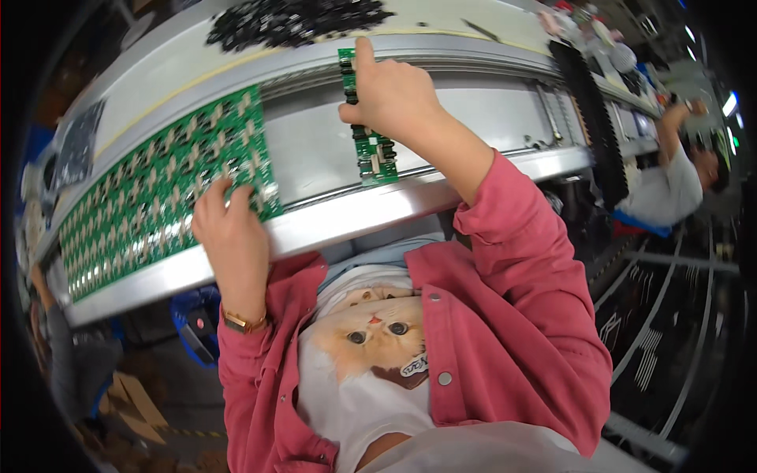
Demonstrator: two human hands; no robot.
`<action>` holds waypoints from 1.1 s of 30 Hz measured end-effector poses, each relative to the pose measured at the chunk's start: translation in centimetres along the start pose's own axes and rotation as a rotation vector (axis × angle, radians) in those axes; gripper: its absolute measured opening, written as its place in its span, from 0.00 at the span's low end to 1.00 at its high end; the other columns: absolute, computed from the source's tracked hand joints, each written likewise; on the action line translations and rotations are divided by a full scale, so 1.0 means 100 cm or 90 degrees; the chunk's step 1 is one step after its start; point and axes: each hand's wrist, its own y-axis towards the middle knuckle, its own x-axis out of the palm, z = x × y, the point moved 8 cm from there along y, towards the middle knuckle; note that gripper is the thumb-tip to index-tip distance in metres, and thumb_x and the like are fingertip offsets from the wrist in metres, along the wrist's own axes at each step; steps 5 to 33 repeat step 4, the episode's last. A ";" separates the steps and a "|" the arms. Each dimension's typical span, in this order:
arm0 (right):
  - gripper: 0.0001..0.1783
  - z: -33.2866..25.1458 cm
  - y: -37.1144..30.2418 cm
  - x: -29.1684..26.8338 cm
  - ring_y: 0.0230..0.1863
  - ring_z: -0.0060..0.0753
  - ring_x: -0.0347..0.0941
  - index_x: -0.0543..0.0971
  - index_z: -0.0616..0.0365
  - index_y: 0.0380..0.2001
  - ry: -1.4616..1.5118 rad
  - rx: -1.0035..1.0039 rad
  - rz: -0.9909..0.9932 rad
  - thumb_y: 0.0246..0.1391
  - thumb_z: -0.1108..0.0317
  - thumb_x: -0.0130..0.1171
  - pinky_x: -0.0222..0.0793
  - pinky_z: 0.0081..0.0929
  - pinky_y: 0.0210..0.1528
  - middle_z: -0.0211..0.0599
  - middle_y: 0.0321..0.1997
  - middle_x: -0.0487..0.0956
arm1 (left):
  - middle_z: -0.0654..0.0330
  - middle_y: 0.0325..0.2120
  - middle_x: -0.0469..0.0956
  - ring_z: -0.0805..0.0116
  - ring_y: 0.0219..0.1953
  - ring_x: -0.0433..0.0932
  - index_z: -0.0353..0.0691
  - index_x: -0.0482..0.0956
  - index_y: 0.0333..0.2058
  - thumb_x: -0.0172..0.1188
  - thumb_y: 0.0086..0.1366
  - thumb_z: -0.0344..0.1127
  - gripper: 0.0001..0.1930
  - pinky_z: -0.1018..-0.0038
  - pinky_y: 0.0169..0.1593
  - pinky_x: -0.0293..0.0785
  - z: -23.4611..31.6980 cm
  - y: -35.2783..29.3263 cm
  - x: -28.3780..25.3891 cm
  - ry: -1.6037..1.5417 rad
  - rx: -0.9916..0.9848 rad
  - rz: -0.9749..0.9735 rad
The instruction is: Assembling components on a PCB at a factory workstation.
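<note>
A narrow green circuit board strip with black and pale components lies across the two metal rails. My right hand grips it from above, index finger stretched to the far end and thumb at its left edge; the palm hides part of the strip. To the left, a row of green circuit boards lies side by side on the rails, carrying many small components. My left hand rests over the right end of this row with its fingers apart and fingertips on the boards. Between row and strip there is a gap.
A heap of small black parts lies on the far worktop, with a thin pointed tool to its right. The near metal rail runs along my front. A black toothed strip crosses at right. Another person works beyond it.
</note>
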 end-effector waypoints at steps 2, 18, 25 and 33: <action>0.48 0.035 -0.004 -0.014 0.23 0.44 0.77 0.58 0.76 0.55 -0.001 0.058 0.001 0.39 0.53 0.65 0.71 0.32 0.27 0.45 0.24 0.80 | 0.56 0.44 0.71 0.57 0.45 0.68 0.41 0.78 0.34 0.54 0.47 0.22 0.14 0.64 0.51 0.62 -0.003 -0.002 0.006 -0.021 0.021 0.006; 0.50 0.080 -0.010 -0.029 0.24 0.44 0.78 0.56 0.75 0.56 0.027 0.122 -0.012 0.39 0.51 0.65 0.72 0.33 0.27 0.45 0.25 0.80 | 0.56 0.45 0.71 0.58 0.46 0.68 0.42 0.78 0.35 0.54 0.48 0.22 0.14 0.63 0.53 0.61 -0.013 -0.004 0.013 -0.023 0.018 0.004; 0.50 0.080 -0.010 -0.029 0.24 0.44 0.78 0.56 0.75 0.56 0.027 0.122 -0.012 0.39 0.51 0.65 0.72 0.33 0.27 0.45 0.25 0.80 | 0.56 0.45 0.71 0.58 0.46 0.68 0.42 0.78 0.35 0.54 0.48 0.22 0.14 0.63 0.53 0.61 -0.013 -0.004 0.013 -0.023 0.018 0.004; 0.50 0.080 -0.010 -0.029 0.24 0.44 0.78 0.56 0.75 0.56 0.027 0.122 -0.012 0.39 0.51 0.65 0.72 0.33 0.27 0.45 0.25 0.80 | 0.56 0.45 0.71 0.58 0.46 0.68 0.42 0.78 0.35 0.54 0.48 0.22 0.14 0.63 0.53 0.61 -0.013 -0.004 0.013 -0.023 0.018 0.004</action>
